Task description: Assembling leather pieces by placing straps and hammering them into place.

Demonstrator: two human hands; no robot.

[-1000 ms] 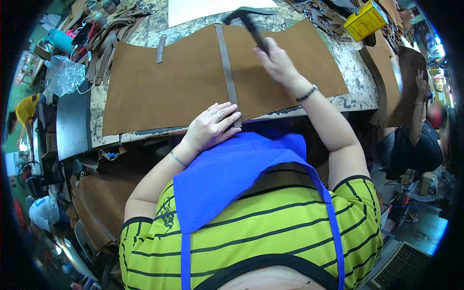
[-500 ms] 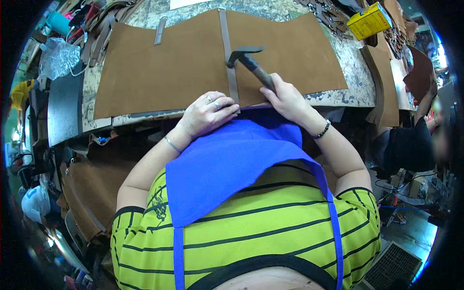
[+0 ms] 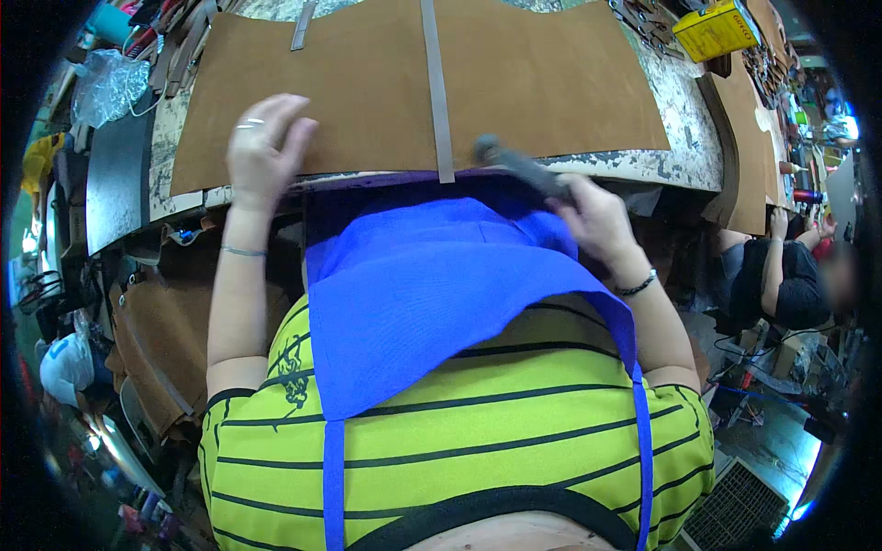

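Note:
A large brown leather panel (image 3: pixel 542 83) lies on the worktable. Down its middle runs a long grey-brown strap (image 3: pixel 436 101), whose near end sticks out a little past the panel's near edge. A shorter strap (image 3: pixel 302 26) with a fitting at its far end lies to the left. Over the panel's near left part is my left hand (image 3: pixel 265 151), raised, fingers apart, holding nothing. My right hand (image 3: pixel 597 219) grips a hammer (image 3: pixel 522 170) by its handle at the table's front edge. The hammer is smeared by motion, its head pointing toward the strap's near end.
A yellow tin (image 3: pixel 717 30) stands at the far right beside straps with metal fittings (image 3: pixel 648 26). Crumpled clear plastic (image 3: pixel 108 87) and bundled straps are at the far left. More brown leather (image 3: pixel 161 340) hangs below the table. Another person (image 3: pixel 781 280) sits at the right.
My left hand has let go of the strap's near end and moved left, its fingers opening. My right hand has moved the hammer right and nearer to me. The view has shifted slightly.

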